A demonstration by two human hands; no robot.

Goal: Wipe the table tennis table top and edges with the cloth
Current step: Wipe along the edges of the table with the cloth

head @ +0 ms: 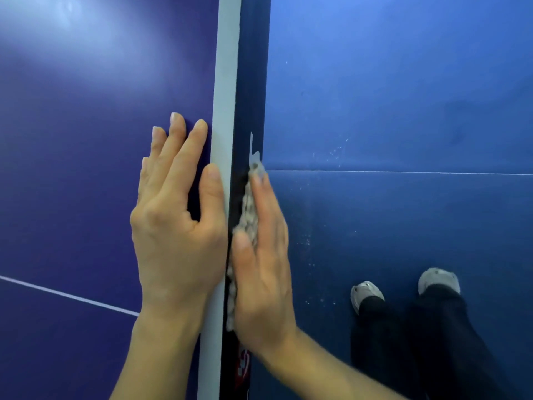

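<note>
Wiping the edge, by the look of it: the person's right hand (265, 264) lies flat, fingers straight and close together, pressing a beige nubbly cloth (248, 215) against the dark side edge (251, 82) of the table tennis table, just outside the white sideline (225, 82). The cloth is sandwiched between palm and edge. A strip of it shows along the hand from fingertips to wrist, and the thumb lies along it, not pinching so far as can be told. The left hand (176, 215) sits inside the sideline, spread flat on the dark blue table top (86, 168). Its thumb touches the line and it holds nothing, so it is likely a brace. A thin white line (69, 295) crosses the top toward the sideline and passes behind the left wrist. On the side edge, just beyond the cloth's far end, sits a small pale tag (253, 151); on the near side of the right wrist, a red label (243, 362). Beyond the sideline and below it, the blue floor (403, 96) shows white specks (336, 151), grey shoes (366, 293) and dark trouser legs (432, 342). How much of the top is done cannot be read from here. The next move calls for sliding the cloth along the edge with steady sideways pressure, easing over the tag so it does not snag, and moving the bracing hand along the sideline in step.
</note>
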